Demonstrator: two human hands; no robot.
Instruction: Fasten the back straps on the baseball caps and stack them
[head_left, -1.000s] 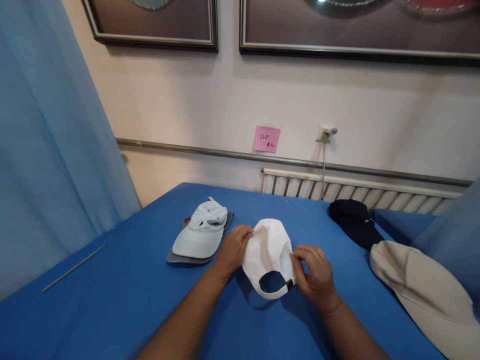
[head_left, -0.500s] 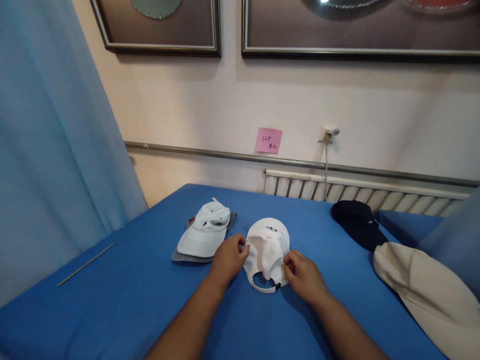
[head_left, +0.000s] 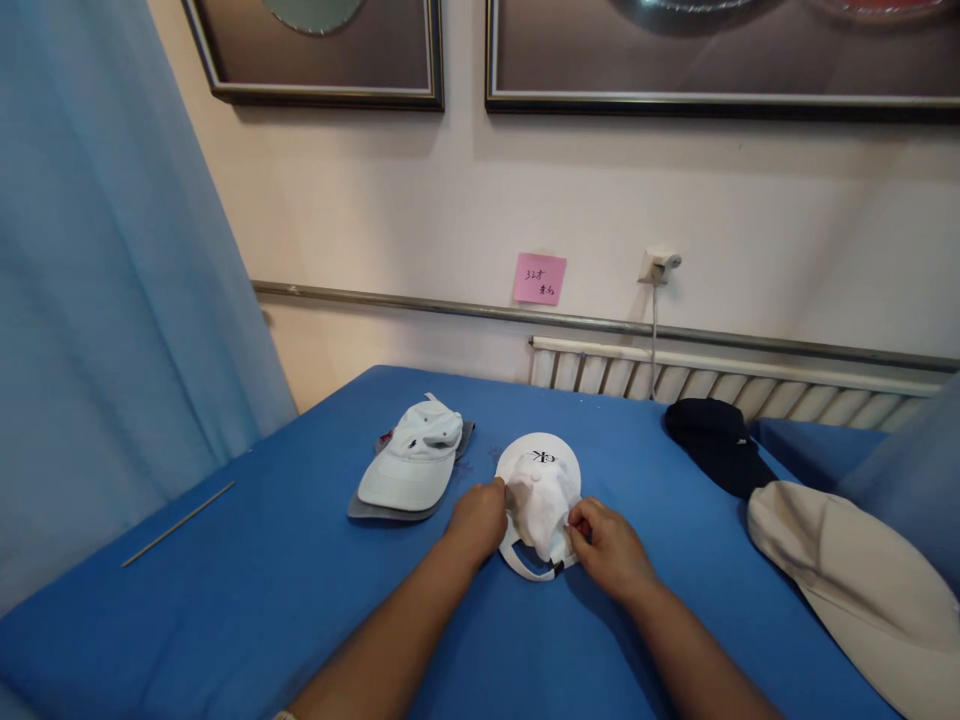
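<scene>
A white baseball cap (head_left: 541, 490) lies on the blue table (head_left: 247, 600) in front of me, its crown folded down toward the brim, its back strap toward me. My left hand (head_left: 478, 520) pinches the cap's left side with closed fingers. My right hand (head_left: 606, 550) grips its right side near the strap buckle. A dark logo shows on the cap's far part.
A pale grey-white cap (head_left: 412, 470) rests on a grey one (head_left: 360, 510) to the left. A black cap (head_left: 716, 445) and a beige cap (head_left: 862, 590) lie at the right. A thin stick (head_left: 178, 523) lies near the left edge by a blue curtain (head_left: 112, 300). A radiator (head_left: 712, 380) runs along the wall.
Both hands have drawn closer together and folded the white cap's crown in on itself; the cap now looks smaller, with its logo and brim showing at the far side.
</scene>
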